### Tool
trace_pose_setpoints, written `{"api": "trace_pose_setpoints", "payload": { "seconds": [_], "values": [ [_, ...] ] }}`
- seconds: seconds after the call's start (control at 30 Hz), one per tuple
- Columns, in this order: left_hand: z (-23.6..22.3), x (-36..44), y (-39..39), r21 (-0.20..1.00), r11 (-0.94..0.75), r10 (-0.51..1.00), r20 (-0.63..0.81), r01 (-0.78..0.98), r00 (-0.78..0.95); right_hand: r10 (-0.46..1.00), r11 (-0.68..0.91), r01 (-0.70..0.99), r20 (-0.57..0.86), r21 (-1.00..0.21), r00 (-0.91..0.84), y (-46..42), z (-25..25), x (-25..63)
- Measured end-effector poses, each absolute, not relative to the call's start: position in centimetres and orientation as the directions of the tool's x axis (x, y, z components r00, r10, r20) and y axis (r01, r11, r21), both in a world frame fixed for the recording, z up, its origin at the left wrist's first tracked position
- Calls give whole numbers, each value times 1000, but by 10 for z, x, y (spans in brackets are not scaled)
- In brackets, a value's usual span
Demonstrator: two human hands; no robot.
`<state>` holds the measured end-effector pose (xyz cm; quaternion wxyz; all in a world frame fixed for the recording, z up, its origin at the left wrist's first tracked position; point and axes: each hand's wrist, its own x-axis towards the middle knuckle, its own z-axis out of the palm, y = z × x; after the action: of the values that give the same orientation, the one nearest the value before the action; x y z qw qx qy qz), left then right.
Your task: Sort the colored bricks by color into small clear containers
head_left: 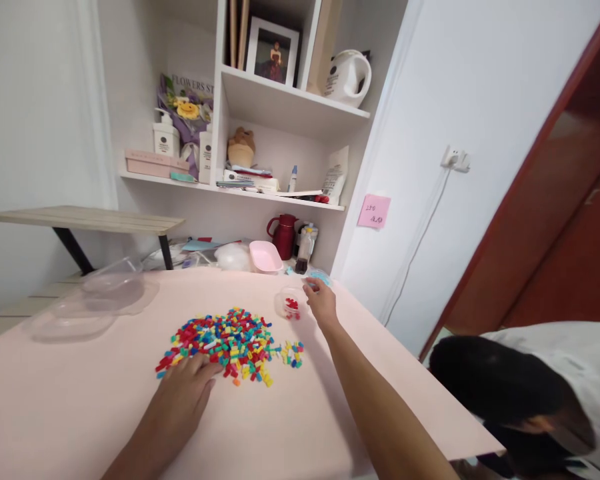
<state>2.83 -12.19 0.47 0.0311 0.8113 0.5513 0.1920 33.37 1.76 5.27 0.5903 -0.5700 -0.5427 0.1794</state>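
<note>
One camera sits on the person's head. It looks forward and down over a pink table [290,427], the way eyes would. The left hand [193,373] is close to it, and the right hand [321,300] is farther out. The white shelf unit [293,91] stands farther off, past the table. The view is wide, taking in the wall [470,80] and another person [495,380] at the right.
</note>
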Motion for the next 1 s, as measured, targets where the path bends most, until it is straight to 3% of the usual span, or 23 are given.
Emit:
{"api": "trace_pose_setpoints", "payload": {
  "seconds": [0.37, 0.57, 0.83, 1.0],
  "values": [
    [2, 27, -119, 269, -407, 892, 321, 873, 317, 919, 391, 451, 365, -802, -147, -55, 29, 295],
    [-2, 24, -115, 261, -453, 861, 377, 853, 342, 919, 273, 337, 140, -901, -370, -55, 51, 318],
    [-4, 23, -113, 245, -447, 868, 352, 860, 350, 888, 192, 332, 20, -924, -460, -55, 70, 349],
    [-2, 25, -113, 244, -440, 871, 350, 864, 345, 933, 238, 316, 126, -918, -338, -55, 50, 323]
  ]
}}
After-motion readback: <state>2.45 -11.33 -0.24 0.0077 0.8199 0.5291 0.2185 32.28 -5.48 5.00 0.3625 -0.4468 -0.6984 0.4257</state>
